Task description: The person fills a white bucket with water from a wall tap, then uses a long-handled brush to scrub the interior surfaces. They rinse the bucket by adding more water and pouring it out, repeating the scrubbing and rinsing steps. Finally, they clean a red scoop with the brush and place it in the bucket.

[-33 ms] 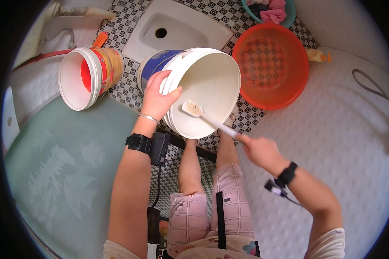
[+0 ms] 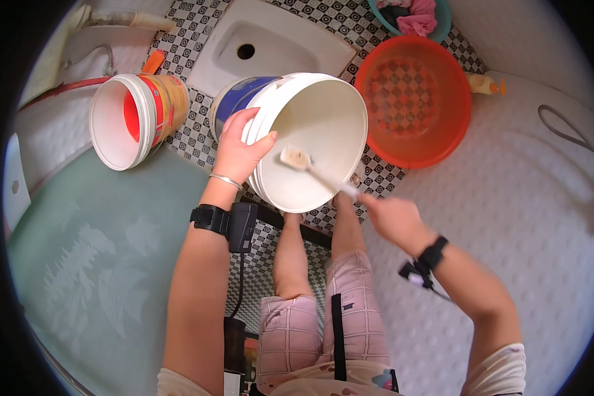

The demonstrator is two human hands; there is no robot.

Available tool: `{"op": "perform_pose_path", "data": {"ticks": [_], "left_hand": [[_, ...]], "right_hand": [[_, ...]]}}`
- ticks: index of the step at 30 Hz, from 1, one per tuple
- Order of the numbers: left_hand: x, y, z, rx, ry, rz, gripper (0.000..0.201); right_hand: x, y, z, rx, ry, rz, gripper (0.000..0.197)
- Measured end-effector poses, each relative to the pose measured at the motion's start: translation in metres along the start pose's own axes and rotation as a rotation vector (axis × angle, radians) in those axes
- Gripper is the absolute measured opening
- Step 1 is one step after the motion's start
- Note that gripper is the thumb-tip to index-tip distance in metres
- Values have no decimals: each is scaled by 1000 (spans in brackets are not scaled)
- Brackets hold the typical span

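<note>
A large white bucket [image 2: 323, 138] with a blue outer side lies tilted in front of me, its mouth turned toward me. My left hand [image 2: 242, 146] grips its rim on the left side, thumb over the edge. In my right hand [image 2: 396, 224] is the handle of a long white scrub brush [image 2: 330, 181]. The brush's head is inside the mouth of the bucket, near the left part of the inner wall; whether the bristles touch the wall I cannot tell. My right fingers are wrapped round the handle's end.
A second white bucket [image 2: 105, 132] with a red thing inside lies on its side at the left. An orange basin [image 2: 465, 99] stands at the right, beside a teal basin [image 2: 445, 23] holding cloths. Behind is a squat toilet [image 2: 290, 39]. A greenish glass panel [image 2: 105, 244] fills the lower left.
My right hand has shifted slightly left and up with the brush, whose head sits a little higher in the bucket. My left hand and the bucket stay almost in place.
</note>
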State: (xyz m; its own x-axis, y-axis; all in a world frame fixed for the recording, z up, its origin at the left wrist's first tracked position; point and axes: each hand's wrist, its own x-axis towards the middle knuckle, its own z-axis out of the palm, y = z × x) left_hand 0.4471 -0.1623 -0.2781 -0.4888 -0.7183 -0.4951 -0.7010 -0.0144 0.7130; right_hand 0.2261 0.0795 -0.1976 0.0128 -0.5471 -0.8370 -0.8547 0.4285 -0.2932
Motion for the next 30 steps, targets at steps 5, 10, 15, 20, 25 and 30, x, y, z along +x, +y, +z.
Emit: {"op": "perform_pose_path", "data": {"ticks": [5,10,15,20,25,30], "left_hand": [[17,10,-9,-167,8,-109,56],[5,9,-15,229,132,18,75],[-86,-16,25,-53,225,-75,102],[-108,-45,59,-720,243,-240,94],[-82,-58,51,-527,387,-185,89],[-74,-52,40,-301,447,-104,83]], "right_hand": [[154,-7,-1,-214,160,-124,37],[209,-39,-15,-169,216,-70,35],[200,-53,-5,-104,169,-28,38],[177,-48,-2,198,-106,-88,35],[67,-28,-52,301,-87,-133,37],[2,-13,-85,-201,177,114,36]]}}
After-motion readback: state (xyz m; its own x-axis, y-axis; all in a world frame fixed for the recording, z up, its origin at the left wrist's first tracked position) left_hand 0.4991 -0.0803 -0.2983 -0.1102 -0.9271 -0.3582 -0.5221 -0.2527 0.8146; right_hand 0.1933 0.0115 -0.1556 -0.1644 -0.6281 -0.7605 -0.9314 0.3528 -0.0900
